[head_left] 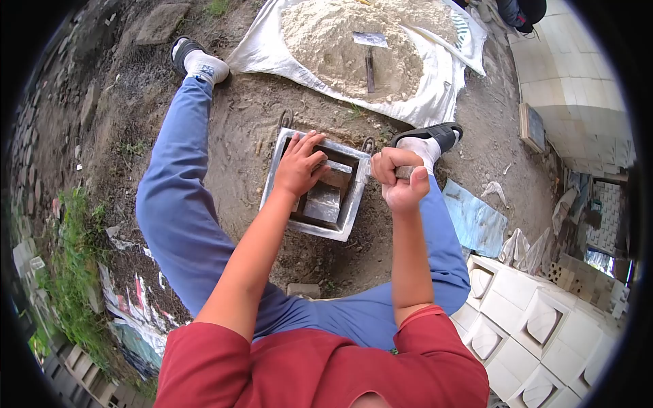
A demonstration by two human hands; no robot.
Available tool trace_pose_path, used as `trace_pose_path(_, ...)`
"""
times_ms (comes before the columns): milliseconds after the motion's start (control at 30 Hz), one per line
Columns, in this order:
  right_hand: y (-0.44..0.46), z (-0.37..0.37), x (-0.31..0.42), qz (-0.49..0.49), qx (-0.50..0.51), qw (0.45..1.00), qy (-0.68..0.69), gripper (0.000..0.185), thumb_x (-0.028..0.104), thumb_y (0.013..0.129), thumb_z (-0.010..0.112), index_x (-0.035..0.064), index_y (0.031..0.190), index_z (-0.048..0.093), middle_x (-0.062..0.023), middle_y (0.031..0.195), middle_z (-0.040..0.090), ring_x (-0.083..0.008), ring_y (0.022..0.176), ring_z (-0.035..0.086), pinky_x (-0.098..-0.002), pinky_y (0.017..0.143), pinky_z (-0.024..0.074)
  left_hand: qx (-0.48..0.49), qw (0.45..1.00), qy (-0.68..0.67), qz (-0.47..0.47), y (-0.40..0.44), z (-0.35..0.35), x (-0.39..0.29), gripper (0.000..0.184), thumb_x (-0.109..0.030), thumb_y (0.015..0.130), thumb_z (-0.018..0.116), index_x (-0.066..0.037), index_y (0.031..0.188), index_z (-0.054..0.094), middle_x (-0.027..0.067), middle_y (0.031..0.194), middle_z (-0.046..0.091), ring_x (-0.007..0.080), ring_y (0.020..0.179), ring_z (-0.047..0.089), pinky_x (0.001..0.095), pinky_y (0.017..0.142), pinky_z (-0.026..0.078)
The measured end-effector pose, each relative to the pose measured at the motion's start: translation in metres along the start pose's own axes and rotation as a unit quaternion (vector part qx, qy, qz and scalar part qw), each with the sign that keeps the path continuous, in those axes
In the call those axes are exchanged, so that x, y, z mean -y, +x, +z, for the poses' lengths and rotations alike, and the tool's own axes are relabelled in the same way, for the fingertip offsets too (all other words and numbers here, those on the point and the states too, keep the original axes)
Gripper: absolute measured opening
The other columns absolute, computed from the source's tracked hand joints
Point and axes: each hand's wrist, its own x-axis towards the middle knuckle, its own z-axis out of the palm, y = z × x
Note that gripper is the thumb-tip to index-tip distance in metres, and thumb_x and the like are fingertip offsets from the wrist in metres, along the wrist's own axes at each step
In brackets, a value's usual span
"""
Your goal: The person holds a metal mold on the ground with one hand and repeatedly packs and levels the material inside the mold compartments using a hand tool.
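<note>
A square metal mould [350, 221] lies on the ground between my legs, with metal pieces inside its frame and wire loops at its far side. My left hand [299, 165] rests over its left part, fingers spread and reaching over the inner metal block [324, 202]. Beside the mould's right edge, my right hand [400, 178] is closed around a tool handle [404, 173]. A flat metal part of that tool shows at the rim, partly hidden by my fingers.
Beyond the mould, a white sack [265, 51] holds pale powder [313, 34] with a trowel [370, 64] on it. A blue sheet [476, 216] and stacked white blocks [507, 306] are at the right. A small brick [303, 290] lies near me; grass [78, 279] grows left.
</note>
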Motion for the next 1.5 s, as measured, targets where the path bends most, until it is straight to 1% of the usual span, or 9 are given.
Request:
trace_pose_path(100, -0.022, -0.010, -0.087, -0.006, -0.007, 0.999, -0.046, 0.090, 0.090, 0.092, 0.033, 0.0057, 0.060, 0.029, 0.0004, 0.056, 0.029, -0.0126, 0.049, 0.030, -0.0320, 0.050, 0.0190, 0.005, 1.000, 0.000, -0.001, -0.002, -0.001, -0.002, 0.020, -0.029, 0.088, 0.079, -0.015, 0.098, 0.067, 0.0033, 0.152, 0.055, 0.0288, 0.149, 0.045, 0.0531, 0.125, 0.031)
trace_pose_path(200, -0.026, -0.008, -0.096, -0.032, -0.011, 0.998, -0.047, 0.087, 0.086, 0.095, 0.034, 0.0061, 0.060, 0.028, -0.0008, 0.057, 0.031, -0.0138, 0.050, 0.032, -0.0326, 0.050, 0.0214, 0.000, 1.000, 0.005, 0.000, 0.007, -0.003, -0.001, 0.021, -0.030, 0.088, 0.080, -0.015, 0.098, 0.067, 0.0031, 0.152, 0.055, 0.0289, 0.149, 0.044, 0.0531, 0.125, 0.031)
trace_pose_path(567, -0.011, -0.006, -0.012, -0.031, 0.024, 0.999, -0.034, 0.091, 0.092, 0.090, 0.034, 0.0062, 0.060, 0.028, 0.0011, 0.055, 0.030, -0.0116, 0.050, 0.031, -0.0315, 0.050, 0.0197, 0.017, 1.000, 0.014, 0.001, 0.003, -0.003, -0.005, 0.020, -0.029, 0.088, 0.079, -0.017, 0.098, 0.067, 0.0031, 0.151, 0.055, 0.0296, 0.149, 0.043, 0.0522, 0.125, 0.031)
trace_pose_path(633, -0.028, -0.011, -0.083, -0.007, 0.009, 0.998, -0.056, 0.090, 0.091, 0.091, 0.032, 0.0062, 0.060, 0.028, -0.0001, 0.056, 0.030, -0.0131, 0.050, 0.032, -0.0321, 0.051, 0.0219, 0.017, 1.000, 0.007, -0.004, 0.003, -0.004, -0.007, 0.020, -0.028, 0.088, 0.079, -0.016, 0.098, 0.067, 0.0030, 0.150, 0.055, 0.0295, 0.149, 0.043, 0.0520, 0.126, 0.030)
trace_pose_path(767, -0.032, -0.012, -0.095, -0.034, -0.021, 0.999, -0.036, 0.090, 0.090, 0.092, 0.032, 0.0057, 0.060, 0.029, -0.0003, 0.056, 0.030, -0.0132, 0.050, 0.032, -0.0324, 0.051, 0.0218, 0.018, 1.000, -0.006, -0.003, -0.002, -0.001, -0.006, 0.020, -0.028, 0.088, 0.080, -0.016, 0.097, 0.067, 0.0031, 0.150, 0.055, 0.0295, 0.149, 0.043, 0.0518, 0.126, 0.030)
trace_pose_path(1033, -0.011, -0.004, 0.004, -0.022, -0.004, 1.000, -0.008, 0.091, 0.093, 0.090, 0.035, 0.0066, 0.059, 0.029, 0.0015, 0.056, 0.030, -0.0113, 0.051, 0.030, -0.0314, 0.050, 0.0201, 0.016, 1.000, 0.011, 0.000, 0.003, -0.005, -0.006, 0.020, -0.027, 0.087, 0.079, -0.015, 0.097, 0.066, 0.0043, 0.150, 0.055, 0.0295, 0.149, 0.043, 0.0508, 0.126, 0.030)
trace_pose_path(1167, -0.031, -0.010, -0.095, -0.049, 0.006, 0.996, -0.068, 0.091, 0.092, 0.090, 0.035, 0.0049, 0.062, 0.029, -0.0012, 0.058, 0.031, -0.0138, 0.051, 0.033, -0.0329, 0.051, 0.0231, 0.020, 1.000, 0.013, 0.003, -0.002, -0.002, -0.008, 0.020, -0.026, 0.087, 0.079, -0.015, 0.098, 0.067, 0.0044, 0.150, 0.055, 0.0292, 0.150, 0.042, 0.0508, 0.126, 0.030)
trace_pose_path(1267, -0.034, -0.008, -0.094, -0.025, 0.002, 0.996, -0.082, 0.091, 0.091, 0.091, 0.035, 0.0047, 0.061, 0.029, -0.0012, 0.058, 0.031, -0.0139, 0.051, 0.033, -0.0331, 0.050, 0.0231, 0.018, 1.000, 0.013, 0.001, 0.002, -0.005, -0.008, 0.020, -0.027, 0.088, 0.079, -0.015, 0.100, 0.068, 0.0047, 0.151, 0.055, 0.0298, 0.150, 0.042, 0.0513, 0.126, 0.030)
trace_pose_path(1500, -0.019, -0.007, -0.009, -0.022, -0.022, 0.999, -0.038, 0.093, 0.095, 0.088, 0.031, 0.0070, 0.059, 0.029, 0.0015, 0.055, 0.031, -0.0117, 0.049, 0.033, -0.0309, 0.049, 0.0212, 0.026, 1.000, 0.014, -0.003, 0.002, -0.003, -0.006, 0.021, -0.026, 0.088, 0.079, -0.015, 0.103, 0.069, 0.0057, 0.152, 0.055, 0.0314, 0.149, 0.043, 0.0519, 0.125, 0.030)
